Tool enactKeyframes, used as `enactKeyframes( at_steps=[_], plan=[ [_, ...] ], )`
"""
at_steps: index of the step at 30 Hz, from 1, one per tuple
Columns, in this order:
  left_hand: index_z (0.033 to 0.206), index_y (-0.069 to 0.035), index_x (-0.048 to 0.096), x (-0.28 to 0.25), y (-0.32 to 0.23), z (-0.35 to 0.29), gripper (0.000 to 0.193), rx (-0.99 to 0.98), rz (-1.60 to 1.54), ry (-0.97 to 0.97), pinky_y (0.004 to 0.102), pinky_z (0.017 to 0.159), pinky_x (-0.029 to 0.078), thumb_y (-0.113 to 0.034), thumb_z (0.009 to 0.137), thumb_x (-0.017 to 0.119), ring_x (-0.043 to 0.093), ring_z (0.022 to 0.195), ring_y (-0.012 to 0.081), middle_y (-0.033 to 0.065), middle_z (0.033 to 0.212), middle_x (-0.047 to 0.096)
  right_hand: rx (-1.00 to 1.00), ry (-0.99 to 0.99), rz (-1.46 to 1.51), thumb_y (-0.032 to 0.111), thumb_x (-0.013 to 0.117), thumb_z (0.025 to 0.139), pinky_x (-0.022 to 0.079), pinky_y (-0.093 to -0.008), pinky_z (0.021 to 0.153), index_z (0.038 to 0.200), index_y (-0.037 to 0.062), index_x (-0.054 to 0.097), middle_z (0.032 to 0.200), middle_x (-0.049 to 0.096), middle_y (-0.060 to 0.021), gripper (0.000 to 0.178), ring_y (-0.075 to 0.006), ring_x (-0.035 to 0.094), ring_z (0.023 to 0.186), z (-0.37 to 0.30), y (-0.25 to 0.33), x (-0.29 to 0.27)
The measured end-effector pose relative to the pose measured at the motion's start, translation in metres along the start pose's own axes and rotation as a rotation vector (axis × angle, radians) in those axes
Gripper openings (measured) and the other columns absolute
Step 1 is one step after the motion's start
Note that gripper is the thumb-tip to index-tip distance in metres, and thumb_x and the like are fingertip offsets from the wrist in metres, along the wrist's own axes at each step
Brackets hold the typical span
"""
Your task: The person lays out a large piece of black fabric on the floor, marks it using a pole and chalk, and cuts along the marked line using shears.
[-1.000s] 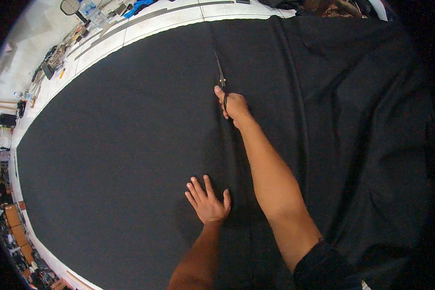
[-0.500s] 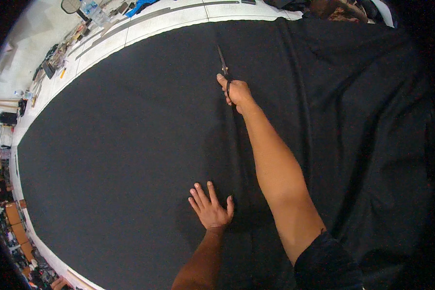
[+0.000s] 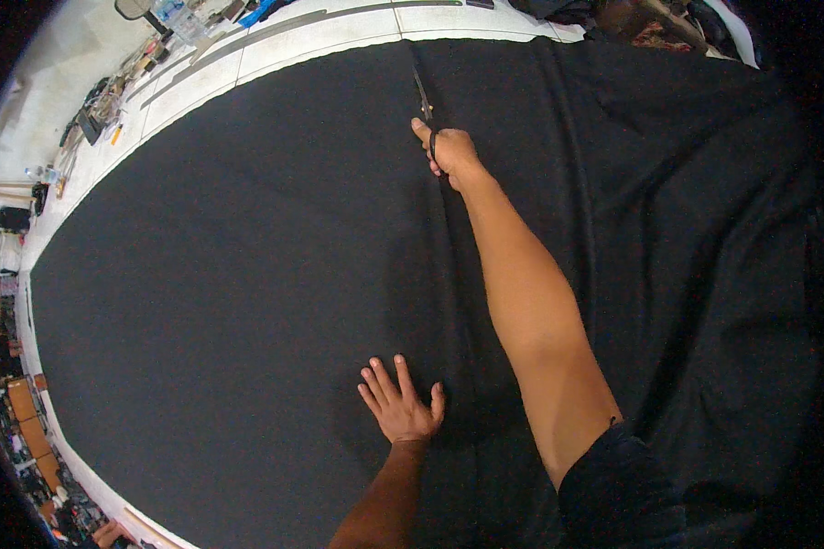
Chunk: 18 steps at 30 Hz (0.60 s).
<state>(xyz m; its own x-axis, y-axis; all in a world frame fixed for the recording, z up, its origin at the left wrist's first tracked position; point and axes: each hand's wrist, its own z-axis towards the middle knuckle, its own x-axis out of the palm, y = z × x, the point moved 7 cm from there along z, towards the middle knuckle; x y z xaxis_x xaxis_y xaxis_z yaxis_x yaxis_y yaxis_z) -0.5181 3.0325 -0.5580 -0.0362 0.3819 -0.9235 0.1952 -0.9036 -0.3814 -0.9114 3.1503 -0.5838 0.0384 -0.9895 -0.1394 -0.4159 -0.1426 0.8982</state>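
Observation:
A large sheet of black fabric (image 3: 229, 256) covers most of the white table. Near its far edge my right hand (image 3: 450, 154) is closed round the dark handles of a pair of scissors (image 3: 425, 99), whose blades point away from me along the cloth. How far the blades are parted is too small to tell. Closer to me, my left hand (image 3: 401, 407) lies flat on the fabric with its fingers spread, holding nothing.
Folds run through the fabric on the right. Along the table's far border (image 3: 311, 41) lie long grey strips, a clear bottle (image 3: 176, 16) and small tools. A dark bundle (image 3: 650, 23) sits at the far right. Boxes (image 3: 29, 421) and clutter stand beyond the left edge.
My right hand and the scissors have moved farther away, toward the fabric's far edge. The left hand stays flat on the cloth, slightly lower in the view.

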Motion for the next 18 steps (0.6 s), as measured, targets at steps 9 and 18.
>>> enactKeyframes(
  at_steps=[9,18],
  plan=[
    [0.151,-0.008,0.028,0.003,0.011,-0.001,0.085,0.008,0.043,-0.016,0.0665,0.110,0.016,-0.045,0.083,0.064,0.019,0.139,0.0539,0.0319,0.152,0.020,0.135,0.088,0.074,0.067,0.067,0.077,0.038,-0.0305,0.046,0.074,0.0069,0.054,0.061,0.047,-0.0009,0.062,-0.0134,0.045,0.049,0.029,0.024,0.012],
    [0.149,-0.006,0.030,-0.004,0.006,0.005,0.082,-0.006,0.015,-0.016,0.0668,0.109,0.019,-0.044,0.084,0.063,0.023,0.137,0.0548,0.0329,0.151,0.023,-0.020,0.022,0.003,0.065,0.066,0.080,0.037,-0.0320,0.046,0.066,0.0095,0.052,0.056,0.047,-0.0014,0.058,-0.0142,0.043,0.045,0.050,0.023,0.011]
  ],
)
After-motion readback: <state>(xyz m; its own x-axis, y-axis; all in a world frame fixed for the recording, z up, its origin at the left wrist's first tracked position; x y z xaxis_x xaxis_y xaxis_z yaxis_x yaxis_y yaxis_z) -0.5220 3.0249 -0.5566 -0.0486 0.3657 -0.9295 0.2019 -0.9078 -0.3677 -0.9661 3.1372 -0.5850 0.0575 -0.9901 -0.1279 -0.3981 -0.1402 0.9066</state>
